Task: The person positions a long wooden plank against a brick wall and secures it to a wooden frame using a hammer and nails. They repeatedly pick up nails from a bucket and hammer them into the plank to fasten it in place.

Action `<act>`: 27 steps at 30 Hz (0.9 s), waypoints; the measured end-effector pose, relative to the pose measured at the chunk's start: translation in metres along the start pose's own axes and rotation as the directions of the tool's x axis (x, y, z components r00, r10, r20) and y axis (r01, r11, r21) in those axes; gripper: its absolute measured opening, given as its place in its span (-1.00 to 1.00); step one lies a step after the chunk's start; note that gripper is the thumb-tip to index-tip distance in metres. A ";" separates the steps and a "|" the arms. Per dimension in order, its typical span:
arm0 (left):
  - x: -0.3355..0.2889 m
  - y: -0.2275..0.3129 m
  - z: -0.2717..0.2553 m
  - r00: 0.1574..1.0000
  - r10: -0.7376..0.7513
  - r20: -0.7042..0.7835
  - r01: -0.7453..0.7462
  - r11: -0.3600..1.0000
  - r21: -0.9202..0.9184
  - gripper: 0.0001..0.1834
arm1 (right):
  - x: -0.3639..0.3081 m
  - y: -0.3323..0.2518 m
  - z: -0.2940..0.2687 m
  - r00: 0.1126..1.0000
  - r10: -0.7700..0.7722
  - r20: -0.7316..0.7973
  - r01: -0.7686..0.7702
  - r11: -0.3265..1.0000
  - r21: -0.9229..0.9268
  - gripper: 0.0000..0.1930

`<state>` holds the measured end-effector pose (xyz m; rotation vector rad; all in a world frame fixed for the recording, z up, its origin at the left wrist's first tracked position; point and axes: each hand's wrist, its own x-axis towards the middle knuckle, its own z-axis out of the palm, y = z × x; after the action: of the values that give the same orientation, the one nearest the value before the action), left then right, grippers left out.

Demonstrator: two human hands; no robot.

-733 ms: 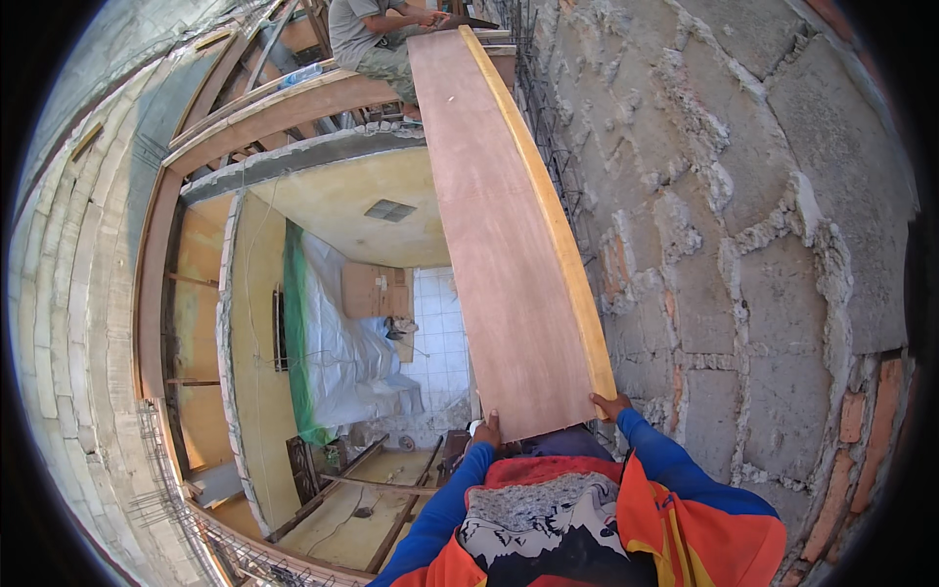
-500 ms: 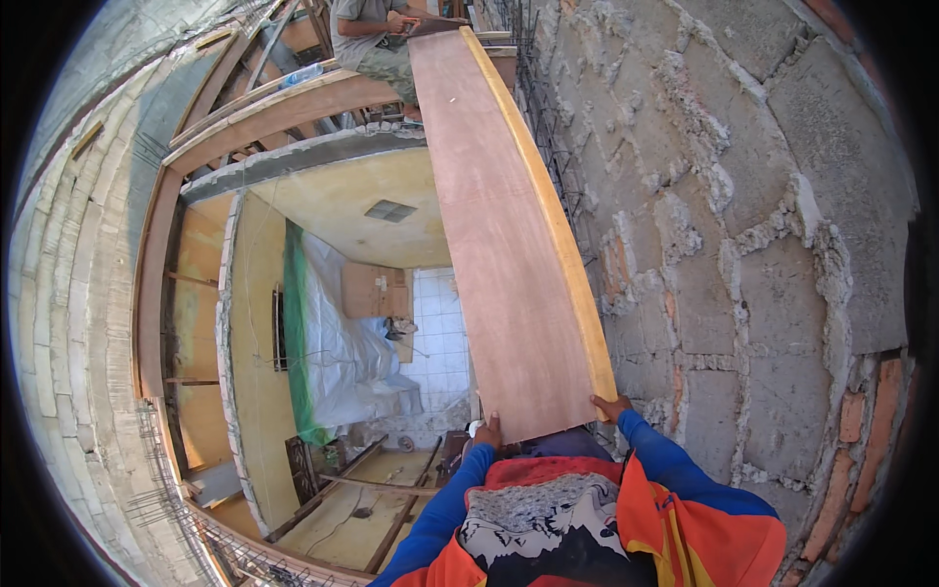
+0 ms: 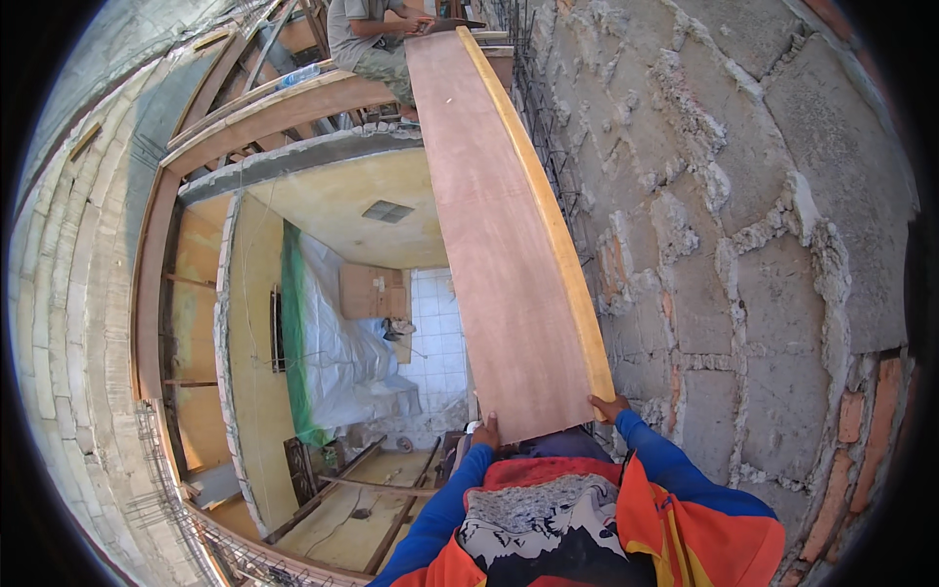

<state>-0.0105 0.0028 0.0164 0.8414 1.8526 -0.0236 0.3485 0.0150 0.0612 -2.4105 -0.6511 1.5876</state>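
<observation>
A long reddish-brown plywood panel [image 3: 509,254] stretches away from me, with a yellowish wooden batten [image 3: 544,196] along its right edge. My left hand [image 3: 486,431] grips the panel's near left corner. At the near right corner, my right hand [image 3: 610,407] is closed round the batten's end. The undersides of both grips are hidden. Beyond the panel's far end sits another person [image 3: 370,44], whose hands hold a dark flat tool [image 3: 445,26] close to that end.
Below left lies a deep room with a white tiled floor [image 3: 435,323], a plastic sheet [image 3: 347,342] and a cardboard box [image 3: 372,291]. Wooden formwork [image 3: 284,106] frames the opening. A rough block wall [image 3: 724,245] rises on the right, with steel reinforcement [image 3: 546,127] beside the panel.
My hands keep the same hold, and the panel is almost still. At the far end, the other person's dark tool reaches a little farther right.
</observation>
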 end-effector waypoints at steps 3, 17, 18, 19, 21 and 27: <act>0.001 0.004 -0.009 0.996 0.006 0.087 0.000 0.998 -0.065 0.07 | 0.002 -0.002 0.000 1.000 0.018 -0.005 -0.018 1.000 -0.001 -0.32; -0.021 0.024 -0.023 0.994 0.034 0.107 -0.027 0.998 -0.064 0.06 | 0.004 0.000 -0.003 0.999 0.037 0.010 -0.037 0.999 0.021 -0.33; -0.023 0.028 -0.024 0.989 0.039 0.145 -0.031 0.998 -0.058 0.08 | 0.007 0.006 -0.004 1.000 0.030 0.009 -0.030 0.999 0.039 -0.33; -0.018 0.023 -0.021 0.995 0.029 0.094 -0.027 0.999 -0.028 0.04 | 0.008 0.004 -0.002 0.999 0.027 0.018 -0.028 0.999 0.035 -0.32; -0.010 0.010 -0.011 1.000 0.014 0.000 -0.014 0.999 0.031 -0.02 | 0.004 0.001 -0.002 0.999 0.028 0.028 -0.029 0.999 0.025 -0.32; -0.018 0.021 -0.021 0.996 0.004 0.089 0.002 0.998 -0.067 -0.02 | 0.002 -0.002 -0.002 0.999 0.038 0.006 -0.038 0.999 -0.039 -0.32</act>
<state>-0.0123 0.0170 0.0484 0.7821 1.7602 0.0016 0.3502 0.0178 0.0612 -2.4608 -0.6465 1.6124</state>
